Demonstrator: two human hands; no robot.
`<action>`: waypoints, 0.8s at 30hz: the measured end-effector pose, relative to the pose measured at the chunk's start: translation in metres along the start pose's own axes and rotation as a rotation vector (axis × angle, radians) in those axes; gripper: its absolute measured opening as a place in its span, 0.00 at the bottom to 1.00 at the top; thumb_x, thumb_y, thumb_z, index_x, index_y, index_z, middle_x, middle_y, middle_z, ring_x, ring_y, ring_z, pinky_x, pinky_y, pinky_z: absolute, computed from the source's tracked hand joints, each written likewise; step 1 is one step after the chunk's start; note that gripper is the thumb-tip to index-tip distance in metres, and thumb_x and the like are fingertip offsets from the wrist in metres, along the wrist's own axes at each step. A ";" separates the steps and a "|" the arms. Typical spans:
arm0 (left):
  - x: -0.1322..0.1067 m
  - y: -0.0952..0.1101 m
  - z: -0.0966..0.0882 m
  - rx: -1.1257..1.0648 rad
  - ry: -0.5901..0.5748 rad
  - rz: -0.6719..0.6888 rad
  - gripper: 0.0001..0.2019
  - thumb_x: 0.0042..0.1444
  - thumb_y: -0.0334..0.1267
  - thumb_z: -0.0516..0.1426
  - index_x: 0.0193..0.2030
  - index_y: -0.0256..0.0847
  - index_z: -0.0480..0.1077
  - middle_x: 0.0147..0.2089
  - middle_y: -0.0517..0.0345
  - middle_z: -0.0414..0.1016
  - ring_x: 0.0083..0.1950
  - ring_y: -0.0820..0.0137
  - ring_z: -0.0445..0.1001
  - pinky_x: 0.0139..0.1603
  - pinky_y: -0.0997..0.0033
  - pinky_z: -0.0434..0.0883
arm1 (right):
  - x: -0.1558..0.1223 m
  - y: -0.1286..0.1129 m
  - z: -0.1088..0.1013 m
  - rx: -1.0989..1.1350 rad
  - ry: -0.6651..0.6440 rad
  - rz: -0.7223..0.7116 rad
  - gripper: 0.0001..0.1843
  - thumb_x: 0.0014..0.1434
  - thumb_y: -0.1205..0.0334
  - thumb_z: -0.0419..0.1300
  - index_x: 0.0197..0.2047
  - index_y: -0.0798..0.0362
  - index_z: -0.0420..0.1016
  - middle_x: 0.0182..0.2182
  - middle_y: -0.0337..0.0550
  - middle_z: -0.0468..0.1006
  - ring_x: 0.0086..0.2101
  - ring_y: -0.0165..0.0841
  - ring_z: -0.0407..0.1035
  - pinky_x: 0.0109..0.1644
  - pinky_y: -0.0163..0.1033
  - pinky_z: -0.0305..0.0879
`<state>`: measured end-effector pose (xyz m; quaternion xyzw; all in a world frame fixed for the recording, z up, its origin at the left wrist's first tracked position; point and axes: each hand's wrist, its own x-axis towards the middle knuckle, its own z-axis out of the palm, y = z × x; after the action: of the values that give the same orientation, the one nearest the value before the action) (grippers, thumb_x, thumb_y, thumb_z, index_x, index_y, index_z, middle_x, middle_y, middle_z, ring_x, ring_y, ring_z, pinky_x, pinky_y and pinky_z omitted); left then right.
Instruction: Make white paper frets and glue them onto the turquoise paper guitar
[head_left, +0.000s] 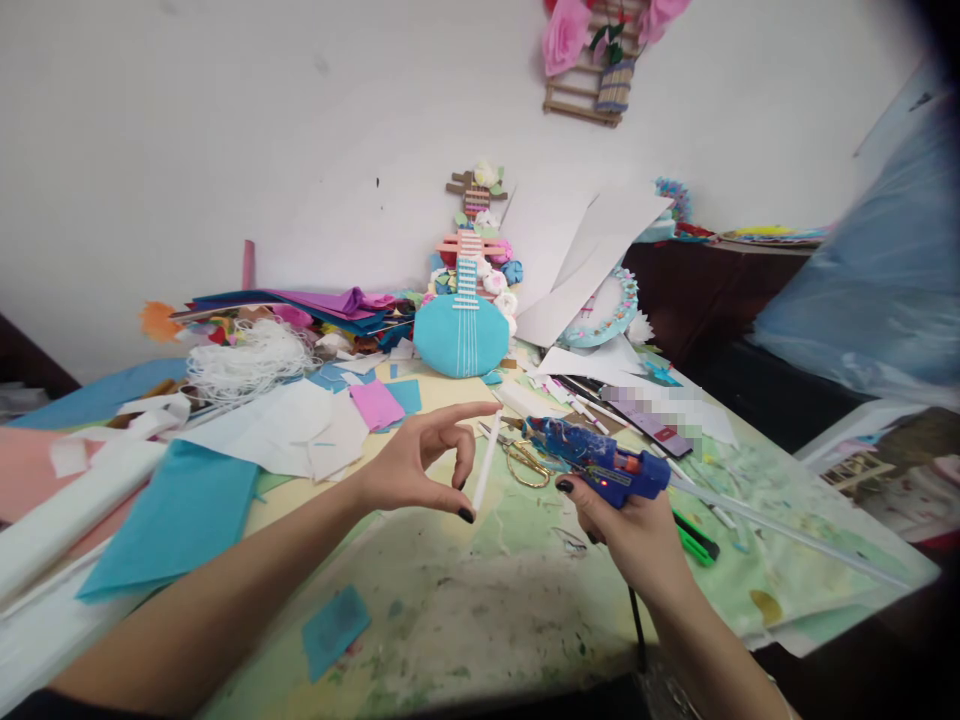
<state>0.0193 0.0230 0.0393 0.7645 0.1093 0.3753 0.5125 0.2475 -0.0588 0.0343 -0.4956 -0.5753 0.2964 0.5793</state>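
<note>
My left hand (pixel 424 460) holds a thin white stick (pixel 486 465) by its two ends, between thumb and forefinger; the stick is nearly upright. In my right hand (pixel 634 535) is a blue hot glue gun (pixel 600 462), its small red light lit and its nozzle pointing left at the stick. I cannot tell whether the nozzle touches it. A long clear glue stick (pixel 787 538) runs out of the gun's back to the right. Gold-handled scissors (pixel 529 466) lie behind the nozzle. Past both hands, a turquoise lute-shaped craft piece (pixel 461 335) leans upright.
White string (pixel 251 358), paper sheets and a folded turquoise piece (pixel 176 520) cover the left side. A small turquoise scrap (pixel 336 632) lies in front. On the right are a green cutter (pixel 696 538), a phone (pixel 649 420) and sticks. The gun's black cord (pixel 637 630) hangs down.
</note>
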 end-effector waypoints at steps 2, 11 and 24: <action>-0.001 0.000 0.000 0.001 0.004 -0.003 0.44 0.40 0.31 0.69 0.65 0.38 0.56 0.23 0.66 0.66 0.26 0.75 0.65 0.34 0.71 0.65 | -0.002 0.001 -0.002 0.005 -0.044 0.016 0.13 0.49 0.55 0.65 0.24 0.54 0.67 0.12 0.31 0.56 0.14 0.23 0.50 0.15 0.30 0.49; 0.001 0.000 0.001 -0.067 -0.003 -0.016 0.44 0.40 0.32 0.69 0.65 0.37 0.57 0.23 0.66 0.66 0.25 0.75 0.64 0.33 0.72 0.62 | -0.001 0.007 -0.002 0.246 -0.053 0.168 0.19 0.49 0.51 0.66 0.24 0.53 0.62 0.10 0.28 0.55 0.13 0.21 0.48 0.16 0.31 0.46; 0.001 -0.001 0.008 -0.274 0.071 -0.013 0.43 0.35 0.39 0.72 0.61 0.40 0.64 0.32 0.58 0.68 0.34 0.72 0.64 0.37 0.70 0.62 | 0.007 0.001 0.004 0.400 -0.136 0.269 0.24 0.45 0.45 0.68 0.22 0.54 0.63 0.09 0.26 0.52 0.12 0.20 0.45 0.17 0.31 0.42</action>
<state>0.0254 0.0188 0.0371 0.6729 0.0801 0.4104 0.6103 0.2446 -0.0513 0.0347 -0.4223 -0.4716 0.5113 0.5811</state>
